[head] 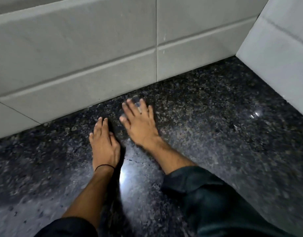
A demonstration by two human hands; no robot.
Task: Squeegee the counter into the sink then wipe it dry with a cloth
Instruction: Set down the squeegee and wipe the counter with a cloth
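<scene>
Speckled granite counter, 2 hands, left flat, right spread, possibly touching.

No text, label, brand, number or sign is readable anywhere.

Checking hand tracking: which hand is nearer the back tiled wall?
Right. The right hand reaches furthest over the counter, its fingertips close to the foot of the tiled wall. The left hand lies flat further back, nearer the person.
</scene>
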